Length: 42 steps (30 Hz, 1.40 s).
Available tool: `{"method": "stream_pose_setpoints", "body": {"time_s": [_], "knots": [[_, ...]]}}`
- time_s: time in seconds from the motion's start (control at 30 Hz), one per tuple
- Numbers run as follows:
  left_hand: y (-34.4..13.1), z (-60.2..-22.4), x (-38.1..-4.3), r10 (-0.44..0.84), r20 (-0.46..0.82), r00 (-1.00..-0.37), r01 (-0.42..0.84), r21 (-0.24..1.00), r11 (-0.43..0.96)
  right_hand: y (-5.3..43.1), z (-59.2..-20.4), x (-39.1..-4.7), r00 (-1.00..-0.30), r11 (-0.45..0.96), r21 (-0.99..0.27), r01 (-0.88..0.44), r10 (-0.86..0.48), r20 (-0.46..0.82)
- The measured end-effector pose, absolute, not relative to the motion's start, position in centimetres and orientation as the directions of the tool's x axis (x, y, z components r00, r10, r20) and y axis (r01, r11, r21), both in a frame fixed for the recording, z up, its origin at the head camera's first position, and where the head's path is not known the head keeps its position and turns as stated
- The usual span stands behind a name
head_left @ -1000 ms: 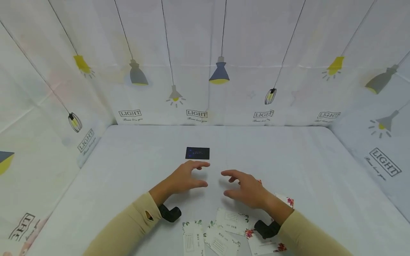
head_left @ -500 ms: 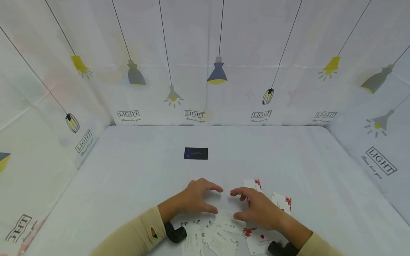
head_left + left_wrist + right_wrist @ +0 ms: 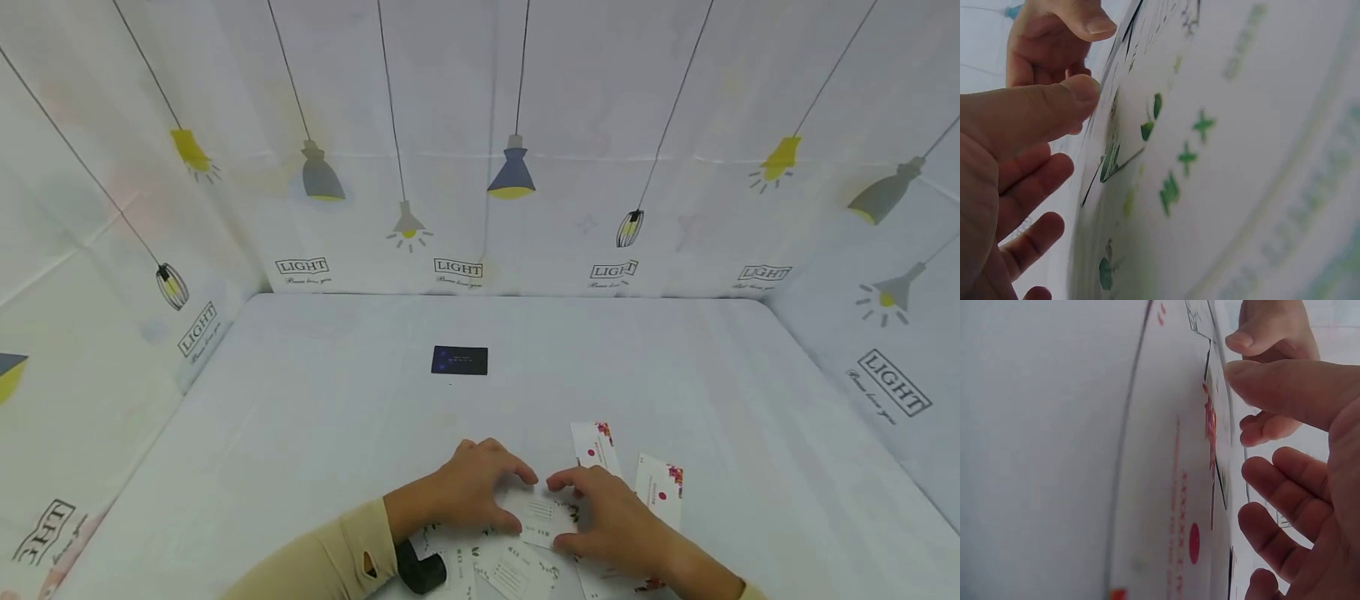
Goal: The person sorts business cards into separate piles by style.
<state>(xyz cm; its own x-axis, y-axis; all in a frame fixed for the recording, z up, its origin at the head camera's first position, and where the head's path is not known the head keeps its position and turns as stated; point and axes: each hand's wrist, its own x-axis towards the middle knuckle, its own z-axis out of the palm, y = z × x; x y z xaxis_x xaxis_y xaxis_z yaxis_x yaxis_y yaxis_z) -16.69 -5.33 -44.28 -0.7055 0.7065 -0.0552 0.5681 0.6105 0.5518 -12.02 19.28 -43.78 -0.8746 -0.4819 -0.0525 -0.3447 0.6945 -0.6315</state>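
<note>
See the leaf-print card (image 3: 542, 512) lying flat on the white table (image 3: 322, 400), toward its near side, in the gap between the left hand (image 3: 476, 487) and the right hand (image 3: 611, 517). Runs lengthwise from hand to hand, slightly tilted, with the right end nearer the person; shows printed lines on its face and a leaf sprig by the right end (too small there for telling which way the writing reads). Looks like a reach for the two ends, with no grip taken. Seems to call next for narrowing both thumbs and forefingers onto the short edges, gently, given so thin a sheet.

On either side, find loosely bent fingers, with thumb set wide of forefinger, holding nothing. Cannot tell touching from just clearing at the thumb tips.

Farther out, just nearer the person, notice a second leaf-print card (image 3: 517, 571) set aslant; left of that, a third leaf-print card (image 3: 461, 571) pointing lengthwise away from the person, partly hidden by the left hand and a black wrist camera (image 3: 422, 571). To the right, notice flower-print cards (image 3: 660, 487). Well beyond, find a black card (image 3: 460, 361), lying sideways.
</note>
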Motion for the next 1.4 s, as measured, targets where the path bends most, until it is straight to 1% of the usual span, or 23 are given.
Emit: {"method": "stream_pose_setpoints", "body": {"time_s": [0.3, 0.77, 1.13, 1.4], "knots": [[-5.1, -44.3, -16.5, 0.736, -0.045, -0.676, 0.632, 0.478, 0.610, 19.0, -43.8, -11.5, -0.870, 0.740, -0.540, -0.401, -0.491, -0.028], [-5.2, -44.4, -16.5, 0.729, -0.054, -0.682, 0.628, 0.468, 0.622, 18.7, -44.1, -11.7, -0.874, 0.777, -0.440, -0.450, -0.485, 0.037], [-5.4, -43.5, -16.4, 0.703, -0.067, -0.708, 0.615, 0.430, 0.661, 18.4, -43.7, -12.3, -0.865, 0.791, -0.398, -0.465, -0.502, 0.012], [-5.6, -43.4, -16.4, 0.712, -0.065, -0.699, 0.624, 0.429, 0.653, 18.3, -44.1, -12.4, -0.856, 0.775, -0.397, -0.491, -0.515, 0.055]]}}
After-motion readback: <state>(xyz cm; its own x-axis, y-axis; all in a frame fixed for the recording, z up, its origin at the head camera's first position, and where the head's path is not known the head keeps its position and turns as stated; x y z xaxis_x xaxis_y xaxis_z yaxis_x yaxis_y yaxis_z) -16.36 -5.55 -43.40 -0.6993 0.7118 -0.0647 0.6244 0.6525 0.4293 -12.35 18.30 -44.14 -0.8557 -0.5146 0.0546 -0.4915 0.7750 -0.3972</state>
